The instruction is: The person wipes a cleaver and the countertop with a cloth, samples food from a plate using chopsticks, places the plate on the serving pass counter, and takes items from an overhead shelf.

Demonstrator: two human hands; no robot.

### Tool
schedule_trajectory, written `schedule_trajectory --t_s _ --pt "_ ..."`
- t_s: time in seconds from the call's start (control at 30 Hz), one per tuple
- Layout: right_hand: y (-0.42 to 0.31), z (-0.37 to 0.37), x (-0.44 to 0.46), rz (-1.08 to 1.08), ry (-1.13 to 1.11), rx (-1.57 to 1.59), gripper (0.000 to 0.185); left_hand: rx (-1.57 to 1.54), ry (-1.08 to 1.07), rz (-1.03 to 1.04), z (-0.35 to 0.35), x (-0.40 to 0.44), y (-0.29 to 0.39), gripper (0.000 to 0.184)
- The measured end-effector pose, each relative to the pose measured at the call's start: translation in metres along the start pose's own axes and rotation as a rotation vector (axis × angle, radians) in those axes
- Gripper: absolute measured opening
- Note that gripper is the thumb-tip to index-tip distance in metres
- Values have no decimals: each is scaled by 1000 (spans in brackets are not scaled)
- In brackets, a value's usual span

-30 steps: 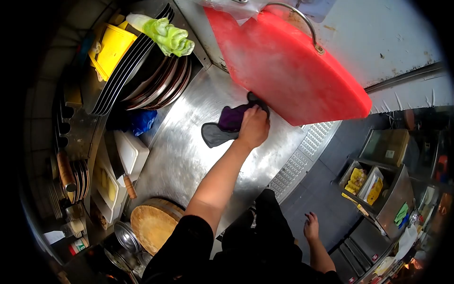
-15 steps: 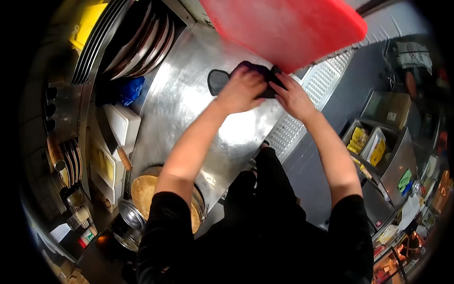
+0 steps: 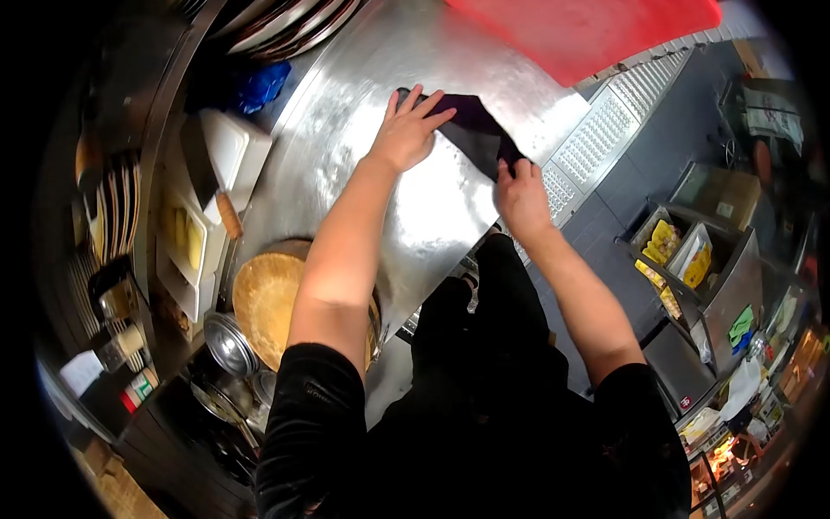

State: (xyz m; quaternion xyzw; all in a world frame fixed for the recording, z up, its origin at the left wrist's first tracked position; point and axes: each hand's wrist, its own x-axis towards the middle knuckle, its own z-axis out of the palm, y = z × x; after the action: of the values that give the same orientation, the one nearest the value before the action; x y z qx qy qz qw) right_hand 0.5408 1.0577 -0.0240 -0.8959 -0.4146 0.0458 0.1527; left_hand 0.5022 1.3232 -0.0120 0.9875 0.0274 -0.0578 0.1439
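A dark purple and black cloth lies partly spread on the shiny steel table. My left hand rests on the cloth's left end, its fingers spread. At the cloth's right end, near the table's edge, my right hand pinches a corner between closed fingers. The red board is beyond the cloth, at the top of the view.
To the left are white containers with a wooden-handled knife across them, and a blue bag. A round wooden block stands near my left arm. Metal bowls are beside it.
Both hands have moved apart, and the bunched cloth is now more spread out between them. My right hand has come down to the cloth's corner. The view has shifted, so the red board sits higher.
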Motion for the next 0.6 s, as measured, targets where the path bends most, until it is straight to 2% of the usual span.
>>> schedule_trajectory --t_s 0.13,0.2,0.27,0.4,0.43,0.53,0.6 --pt "-58 10 -39 -12 -124 19 43 -79 56 -190 12 -79 10 52" --pt "-80 24 -56 -44 -31 34 34 -107 98 -302 22 -109 16 50" --pt "-104 32 -68 -29 -30 82 34 -143 137 -456 27 -135 36 51" --pt "-146 38 -87 -105 -84 133 34 -183 143 -688 33 -186 68 65" --pt "-157 23 -87 -83 -207 241 43 -189 149 -725 35 -195 73 68" --pt "-164 28 -93 -61 -216 493 42 -260 154 -825 33 -210 91 76" --pt "-150 19 -96 -70 -319 739 38 -278 178 -906 39 -207 102 85"
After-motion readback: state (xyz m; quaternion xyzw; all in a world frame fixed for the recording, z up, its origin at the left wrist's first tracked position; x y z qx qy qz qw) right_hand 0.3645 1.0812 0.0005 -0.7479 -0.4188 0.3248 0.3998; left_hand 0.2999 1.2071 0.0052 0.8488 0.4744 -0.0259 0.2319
